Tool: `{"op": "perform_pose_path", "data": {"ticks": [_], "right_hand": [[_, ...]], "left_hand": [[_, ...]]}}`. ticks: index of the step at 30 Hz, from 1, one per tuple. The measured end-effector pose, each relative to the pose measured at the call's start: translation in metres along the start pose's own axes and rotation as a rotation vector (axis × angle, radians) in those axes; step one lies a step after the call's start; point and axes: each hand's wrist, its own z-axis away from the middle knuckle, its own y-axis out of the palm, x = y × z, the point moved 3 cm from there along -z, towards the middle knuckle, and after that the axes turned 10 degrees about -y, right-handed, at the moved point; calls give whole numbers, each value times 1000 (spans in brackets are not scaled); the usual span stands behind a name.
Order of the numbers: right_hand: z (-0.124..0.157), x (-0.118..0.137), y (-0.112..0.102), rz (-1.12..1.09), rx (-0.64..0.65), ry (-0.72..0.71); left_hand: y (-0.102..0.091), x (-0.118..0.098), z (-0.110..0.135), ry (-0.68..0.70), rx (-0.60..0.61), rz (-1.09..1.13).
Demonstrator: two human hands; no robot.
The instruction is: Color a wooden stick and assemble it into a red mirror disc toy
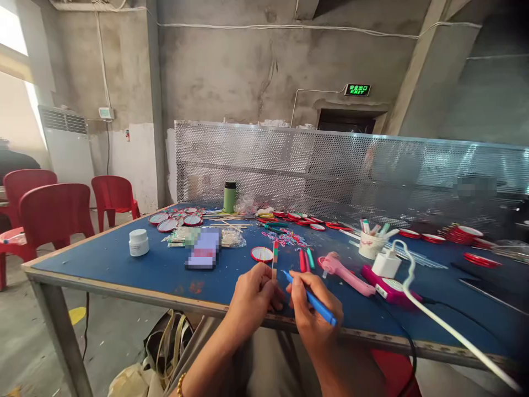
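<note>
My left hand (253, 298) is closed around a thin stick (275, 257) with red and green bands, held upright over the near edge of the blue table (124, 264). My right hand (311, 311) grips a blue pen (314, 301) with its tip pointing at the base of that stick. Just beyond the hands lie a small red-rimmed round disc (262, 254) and a few red and green markers (306, 260). A pink glue gun (343, 270) lies to the right.
A white jar (138, 242), a green bottle (229, 197), stacks of red-rimmed discs (176, 220), a cup of markers (371, 242) and a white charger with cable (386, 264) sit on the table. A perforated metal screen (330, 165) backs it. Red chairs (53, 215) stand left.
</note>
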Motion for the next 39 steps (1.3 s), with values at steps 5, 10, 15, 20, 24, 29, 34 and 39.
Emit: {"op": "perform_pose_path", "data": {"ticks": [5, 10, 15, 20, 24, 29, 34, 39], "right_hand": [[0, 0, 1, 22, 3, 1], [0, 0, 1, 11, 2, -14], [5, -3, 2, -38, -10, 53], [4, -11, -3, -185, -48, 185], [-14, -21, -17, -218, 49, 177], [-49, -36, -36, -113, 172, 96], [-68, -53, -37, 22, 285, 62], [-83, -65, -12, -67, 351, -10]], "left_hand": [[0, 3, 1, -27, 11, 32], [0, 4, 0, -32, 13, 39], [0, 1, 0, -23, 3, 36], [1, 2, 0, -25, 1, 53], [1, 5, -1, -53, -36, 111], [1, 5, 0, -68, -41, 180], [2, 5, 0, -64, -48, 168], [3, 5, 0, -47, -37, 154]]}}
